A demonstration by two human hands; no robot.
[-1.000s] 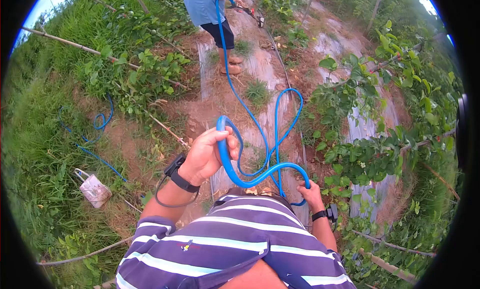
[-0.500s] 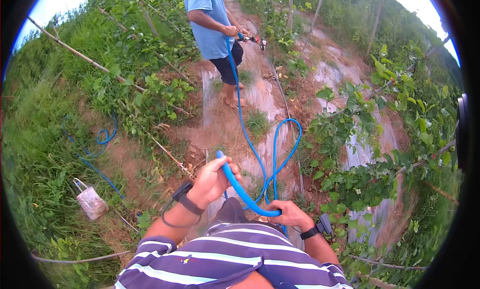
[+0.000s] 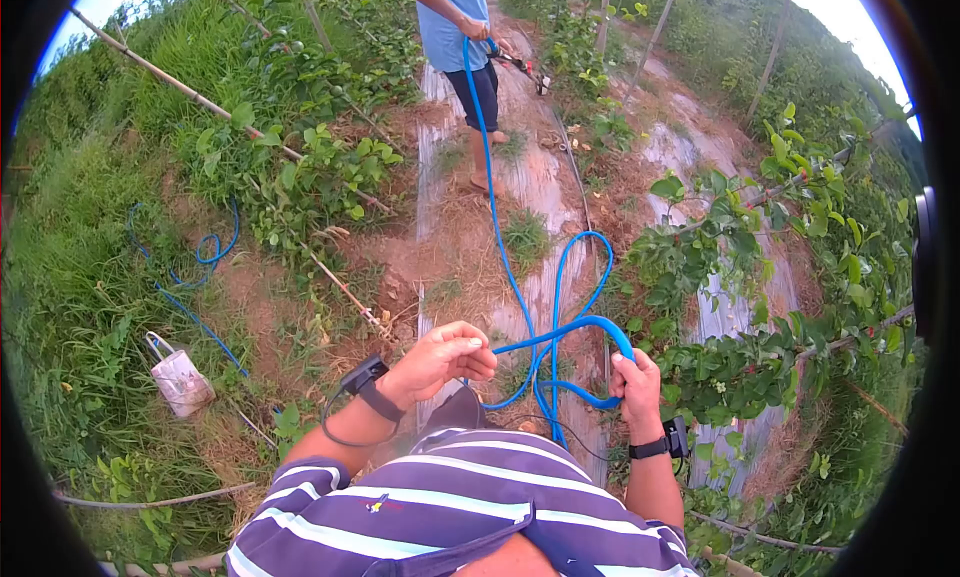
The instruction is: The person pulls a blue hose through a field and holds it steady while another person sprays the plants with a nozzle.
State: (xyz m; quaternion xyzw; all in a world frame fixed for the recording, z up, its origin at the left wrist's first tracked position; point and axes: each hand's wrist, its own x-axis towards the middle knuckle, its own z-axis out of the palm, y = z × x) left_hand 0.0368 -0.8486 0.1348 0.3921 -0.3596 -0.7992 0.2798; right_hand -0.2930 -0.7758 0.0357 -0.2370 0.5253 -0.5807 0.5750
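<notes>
While the right hand grasps a bend of the blue hose, its fingers curled round the tube, the left hand is level with it, in front of the striped shirt. The left fingers are loosely bent, with the thumb laid over them; another stretch of the hose runs up to the fingertips and goes out of sight there, so I cannot tell whether that grip holds it. Both wrists wear dark bands.

Beyond the hands, the hose makes crossing loops above the dirt path, which is partly covered with pale plastic sheet. One length runs up the path to another person in a blue shirt and dark shorts, who holds it at waist height near a red and black tool.

To the left, more blue tubing lies in the grass, with a pale bag tilted near it. Leafy plants and a long pole flank the path.
</notes>
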